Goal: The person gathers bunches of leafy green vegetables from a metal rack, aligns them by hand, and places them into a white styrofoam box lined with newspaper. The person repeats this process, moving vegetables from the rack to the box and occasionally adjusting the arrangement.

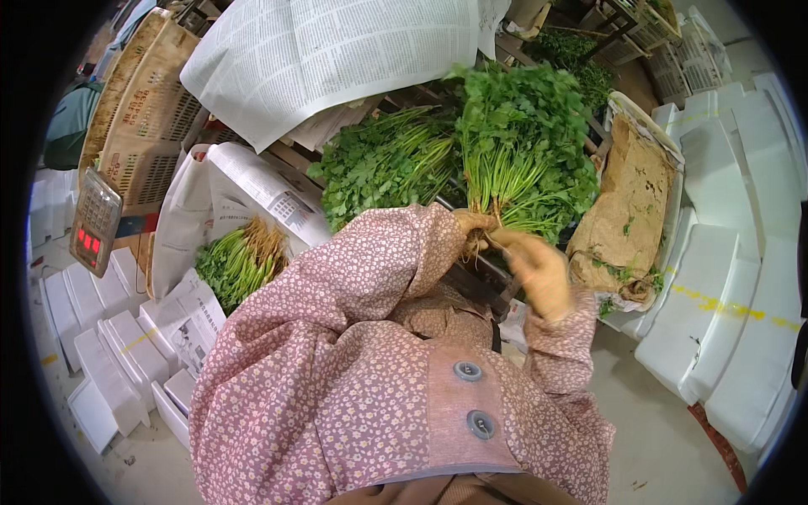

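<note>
My left hand (474, 222) is closed round the root end of a bunch of coriander (518, 139), whose stems and leaves spread away from me. Pale roots hang below its fingers. Close on the right is my right hand (539, 271), slightly blurred, its fingers bent in toward those roots. What it pinches, if anything, is too small to make out. More coriander (383, 156) lies in a heap just left of the held bunch. Another pile of coriander (240, 263), its brown roots upward, rests in a newspaper-lined container to my left.
Newspaper sheets (337, 63) cover the far side. A plastic crate (147, 118) and a scale with a lit red display (95, 220) stand at left. White foam boxes (699, 303) line the right, beside a brown sack-covered container (624, 202). Smaller foam pieces (114, 362) sit lower left.
</note>
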A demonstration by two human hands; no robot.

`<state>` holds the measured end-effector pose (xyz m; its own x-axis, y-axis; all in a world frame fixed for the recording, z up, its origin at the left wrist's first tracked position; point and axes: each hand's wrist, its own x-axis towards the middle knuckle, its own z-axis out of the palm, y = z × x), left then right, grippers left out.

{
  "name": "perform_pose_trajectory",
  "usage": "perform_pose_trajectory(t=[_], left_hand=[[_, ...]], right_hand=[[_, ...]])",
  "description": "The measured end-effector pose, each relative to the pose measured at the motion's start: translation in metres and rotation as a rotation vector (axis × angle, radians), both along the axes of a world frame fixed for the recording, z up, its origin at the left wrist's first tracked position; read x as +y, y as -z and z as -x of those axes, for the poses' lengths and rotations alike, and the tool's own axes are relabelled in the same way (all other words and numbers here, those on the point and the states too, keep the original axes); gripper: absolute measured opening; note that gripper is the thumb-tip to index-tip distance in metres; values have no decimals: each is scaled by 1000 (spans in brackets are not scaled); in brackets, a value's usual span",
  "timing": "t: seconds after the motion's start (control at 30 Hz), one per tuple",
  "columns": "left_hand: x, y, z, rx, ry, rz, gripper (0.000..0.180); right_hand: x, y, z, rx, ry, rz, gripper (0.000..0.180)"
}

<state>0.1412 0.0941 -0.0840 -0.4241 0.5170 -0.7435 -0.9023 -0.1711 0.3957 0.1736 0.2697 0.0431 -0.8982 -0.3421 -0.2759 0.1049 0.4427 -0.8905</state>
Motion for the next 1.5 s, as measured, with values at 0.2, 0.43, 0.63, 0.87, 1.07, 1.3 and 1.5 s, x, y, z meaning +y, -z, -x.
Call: perform_pose_trajectory(t=[0.2, 0.43, 0.63, 0.87, 1.07, 1.3, 1.5], left_hand=[[-10, -11, 1, 299, -14, 175, 36], [-37, 67, -28, 798, 147, 204, 44], [-28, 33, -19, 699, 87, 176, 25], [-20, -14, -15, 336, -137, 98, 31], [-33, 13, -5, 508, 59, 172, 32], [-32, -23, 0, 180, 23, 202, 26], [-9, 39, -24, 379, -140, 181, 45]], right_hand=[[-32, 42, 74, 403, -219, -806, 37], [50, 45, 144, 453, 436, -540, 19], [-36, -1, 107, 876, 167, -237, 21], [-59, 48, 86, 437, -298, -309, 18], [9, -4, 139, 7, 383, 354, 12], [-3, -15, 158, 861, 135, -357, 46], [-117, 21, 121, 608, -940, -1193, 35]])
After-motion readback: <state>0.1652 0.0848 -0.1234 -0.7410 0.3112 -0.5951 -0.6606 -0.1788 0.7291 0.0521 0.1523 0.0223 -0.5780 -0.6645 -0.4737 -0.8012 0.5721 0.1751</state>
